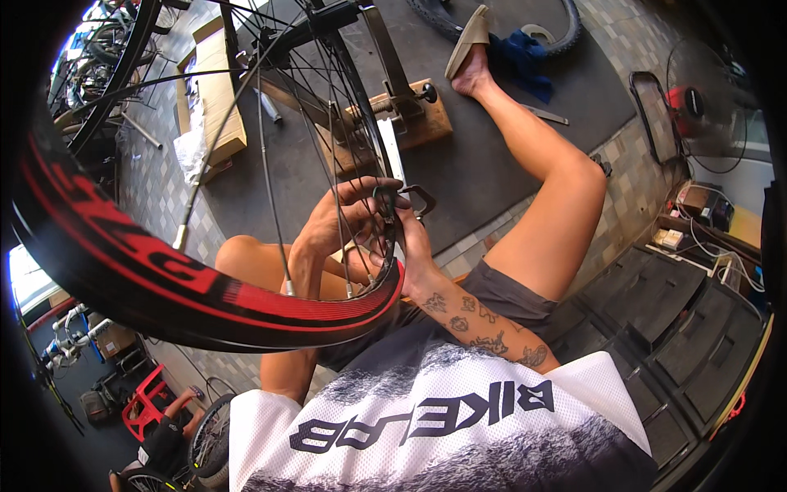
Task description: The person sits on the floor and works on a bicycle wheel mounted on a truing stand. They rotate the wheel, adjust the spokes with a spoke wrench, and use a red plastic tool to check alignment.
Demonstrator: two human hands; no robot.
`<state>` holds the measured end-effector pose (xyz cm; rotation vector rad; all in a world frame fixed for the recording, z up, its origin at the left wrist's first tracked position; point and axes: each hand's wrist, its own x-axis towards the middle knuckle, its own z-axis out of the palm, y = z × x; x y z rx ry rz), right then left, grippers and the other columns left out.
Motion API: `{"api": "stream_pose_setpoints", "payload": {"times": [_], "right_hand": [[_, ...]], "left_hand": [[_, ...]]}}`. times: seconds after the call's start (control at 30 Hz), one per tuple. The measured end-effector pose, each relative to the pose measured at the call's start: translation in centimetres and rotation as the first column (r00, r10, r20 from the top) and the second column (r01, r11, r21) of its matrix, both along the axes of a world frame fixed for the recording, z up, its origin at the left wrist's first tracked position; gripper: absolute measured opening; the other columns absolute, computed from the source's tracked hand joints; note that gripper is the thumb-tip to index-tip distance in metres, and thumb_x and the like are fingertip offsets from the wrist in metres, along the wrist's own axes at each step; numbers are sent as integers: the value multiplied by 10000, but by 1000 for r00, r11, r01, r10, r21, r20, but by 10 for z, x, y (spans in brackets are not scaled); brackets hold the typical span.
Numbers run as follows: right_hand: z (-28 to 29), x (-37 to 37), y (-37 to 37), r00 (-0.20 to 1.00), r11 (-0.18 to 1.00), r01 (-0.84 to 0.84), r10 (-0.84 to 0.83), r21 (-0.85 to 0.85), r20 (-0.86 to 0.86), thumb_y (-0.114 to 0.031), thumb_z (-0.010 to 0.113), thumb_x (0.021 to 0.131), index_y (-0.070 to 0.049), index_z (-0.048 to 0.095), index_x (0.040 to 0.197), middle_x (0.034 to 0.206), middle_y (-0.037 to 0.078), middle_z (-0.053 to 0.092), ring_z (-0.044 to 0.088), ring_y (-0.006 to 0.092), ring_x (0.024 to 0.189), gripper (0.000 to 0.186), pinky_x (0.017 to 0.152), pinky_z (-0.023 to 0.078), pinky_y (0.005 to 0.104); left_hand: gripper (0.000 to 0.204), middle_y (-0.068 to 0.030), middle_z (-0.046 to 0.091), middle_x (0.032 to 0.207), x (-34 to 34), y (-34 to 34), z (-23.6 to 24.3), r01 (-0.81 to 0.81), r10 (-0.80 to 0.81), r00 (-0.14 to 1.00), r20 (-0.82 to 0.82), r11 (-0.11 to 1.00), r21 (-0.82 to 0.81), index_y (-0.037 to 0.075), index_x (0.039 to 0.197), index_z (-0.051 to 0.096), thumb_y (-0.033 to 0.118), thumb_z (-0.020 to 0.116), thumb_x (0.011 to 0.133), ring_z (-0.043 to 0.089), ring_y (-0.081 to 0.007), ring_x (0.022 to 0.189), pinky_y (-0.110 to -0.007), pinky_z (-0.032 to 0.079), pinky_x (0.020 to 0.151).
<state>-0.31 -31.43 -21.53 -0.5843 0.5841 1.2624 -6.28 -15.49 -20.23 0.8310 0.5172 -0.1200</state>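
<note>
A bicycle wheel with a black rim (246, 307) and red markings fills the left and middle of the view, its spokes (264, 164) running up to the hub at the top. It stands in a metal truing stand (385, 57) on a wooden base (430, 131). My left hand (332, 217) reaches behind the spokes, fingers bent at the near part of the rim around a small, dark, greenish piece too hidden to name. My right hand (410, 242) closes on the rim's right side, fingertips close to the left hand's. Beside them is a dark curved stand arm (422, 202).
The stand rests on a dark mat (492, 180). An open cardboard box (215, 90) lies far left. Far right are a blue cloth (525, 66), a tyre (566, 37) and a flat metal tool (547, 116). Black drawers (648, 303) and a fan (684, 107) stand right.
</note>
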Motion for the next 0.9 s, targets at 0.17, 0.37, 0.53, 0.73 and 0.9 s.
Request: {"api": "stream_pose_setpoints", "payload": {"times": [0.17, 0.37, 0.53, 0.73, 0.9], "right_hand": [[2, -1, 6, 999, 999, 52, -52, -14, 4, -404, 452, 1135, -140, 643, 1061, 824, -5, 631, 599, 125, 675, 335, 600, 488, 286], [0, 3, 12, 996, 998, 66, -66, 1, 59, -389, 431, 1143, -116, 629, 1050, 791, 8, 623, 606, 144, 706, 350, 609, 495, 303], [-4, 6, 11, 999, 999, 38, -38, 9, 38, -443, 485, 1111, -120, 624, 1031, 765, 25, 633, 616, 150, 625, 360, 486, 471, 296], [-3, 16, 8, 990, 997, -73, 76, -27, 120, -430, 448, 1136, -96, 635, 1133, 927, 20, 662, 635, 151, 801, 383, 706, 544, 338], [-7, 20, 9, 986, 987, -93, 110, -132, 129, -456, 494, 1124, -58, 625, 1272, 1044, 21, 694, 682, 138, 928, 444, 807, 580, 314]], "left_hand": [[344, -110, 763, 1007, -1, -3, -20, -44, 48, 998, 52, 997, -68, -19, 1251, 649, 111, 748, 949, 693, -101, 646, -205, 511, 466], [276, -74, 717, 858, 11, -13, -6, -162, 162, 987, 3, 986, 43, -3, 1114, 649, 153, 787, 933, 669, -137, 528, -223, 481, 381], [271, -49, 650, 680, 14, -34, 21, -250, 300, 945, -133, 921, 299, 20, 1005, 630, 211, 811, 943, 603, -129, 462, -263, 460, 370], [314, -42, 661, 701, 17, -38, 40, -140, 273, 955, -119, 763, 631, -37, 1107, 684, 234, 778, 981, 630, -93, 597, -268, 488, 494], [328, -62, 731, 875, 11, -43, 43, 46, 253, 939, -235, 581, 812, -69, 1200, 685, 196, 734, 1015, 647, -88, 704, -255, 514, 556]]}}
